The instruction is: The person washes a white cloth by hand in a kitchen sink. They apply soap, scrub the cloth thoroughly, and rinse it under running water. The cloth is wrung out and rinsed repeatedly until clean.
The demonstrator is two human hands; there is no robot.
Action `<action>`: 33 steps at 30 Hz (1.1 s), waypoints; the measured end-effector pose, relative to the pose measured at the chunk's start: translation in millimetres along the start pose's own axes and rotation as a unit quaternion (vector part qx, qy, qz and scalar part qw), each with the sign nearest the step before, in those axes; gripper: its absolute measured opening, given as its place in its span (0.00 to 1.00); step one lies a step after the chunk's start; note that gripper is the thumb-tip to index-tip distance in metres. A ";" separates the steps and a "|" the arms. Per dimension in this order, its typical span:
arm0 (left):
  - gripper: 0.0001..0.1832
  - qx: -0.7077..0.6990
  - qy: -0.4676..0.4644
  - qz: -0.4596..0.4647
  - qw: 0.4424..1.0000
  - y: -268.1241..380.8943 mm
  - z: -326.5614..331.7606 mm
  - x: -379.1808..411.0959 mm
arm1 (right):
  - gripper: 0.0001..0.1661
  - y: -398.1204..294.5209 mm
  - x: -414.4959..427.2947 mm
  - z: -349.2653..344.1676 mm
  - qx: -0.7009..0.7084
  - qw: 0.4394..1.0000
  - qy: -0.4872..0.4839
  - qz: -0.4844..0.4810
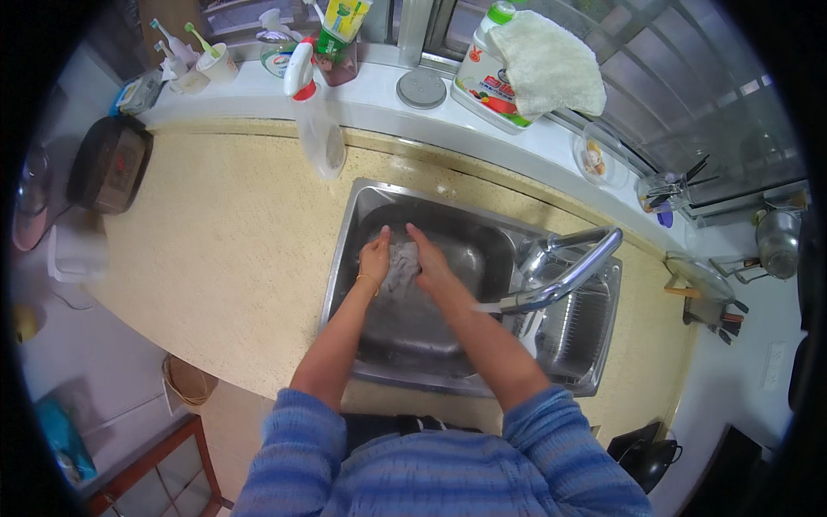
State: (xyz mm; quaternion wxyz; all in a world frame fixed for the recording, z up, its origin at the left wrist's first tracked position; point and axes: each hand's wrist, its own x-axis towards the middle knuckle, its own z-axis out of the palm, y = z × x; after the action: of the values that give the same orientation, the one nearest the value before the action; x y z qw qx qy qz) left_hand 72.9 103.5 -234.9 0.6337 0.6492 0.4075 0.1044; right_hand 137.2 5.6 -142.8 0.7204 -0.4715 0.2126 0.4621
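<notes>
A wet-looking grey cloth [402,263] is bunched between my two hands, inside the large basin of a stainless steel sink [481,265]. My left hand [375,258], with a thin gold-coloured bracelet at the wrist, grips its left side. From the right, my right hand [431,260] grips the other side. Both thumbs point up and away from me. The fingers under the cloth are mostly hidden. The chrome faucet [559,284] reaches in from the right, its spout end beside my right forearm.
A spray bottle [320,136] stands on the counter [219,239] behind the sink. A wire rack [575,316] sits in the smaller right basin. On the windowsill are toothbrush cups [216,64], a grey round lid [420,89] and a detergent jug [478,84] draped with a white towel [549,64].
</notes>
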 end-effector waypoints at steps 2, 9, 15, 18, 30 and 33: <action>0.15 -0.099 -0.055 0.007 0.994 9.0 -1.7 -11.2 | 0.16 -2.2 20.8 -12.1 -0.159 0.986 0.011 -0.051; 0.15 -0.073 -0.319 -0.015 0.945 90.8 -39.1 -74.8 | 0.17 -15.4 -49.6 -68.0 -0.486 0.852 -0.069 -0.182; 0.18 -0.092 -0.421 -0.003 0.903 96.1 -17.1 -80.6 | 0.10 -19.7 -110.8 -81.1 -0.444 0.856 -0.026 -0.264; 0.15 -0.094 -0.448 -0.044 0.888 83.3 -2.7 -76.2 | 0.11 -7.9 -118.1 -99.2 -0.269 0.924 -0.041 -0.270; 0.14 0.320 -0.196 0.280 0.884 116.8 80.6 -170.8 | 0.17 33.6 -45.4 -139.3 0.241 0.927 -0.284 -0.047; 0.13 0.278 -0.103 0.128 0.947 77.8 69.5 -120.9 | 0.18 22.5 -94.9 -63.9 0.132 0.988 0.071 -0.038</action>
State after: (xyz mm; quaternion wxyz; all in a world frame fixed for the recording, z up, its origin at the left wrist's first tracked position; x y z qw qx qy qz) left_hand 70.9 -17.3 -130.4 0.4484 0.8532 0.2664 -0.0007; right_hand 80.2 -91.6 -113.0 0.7767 -0.4113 0.3042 0.3675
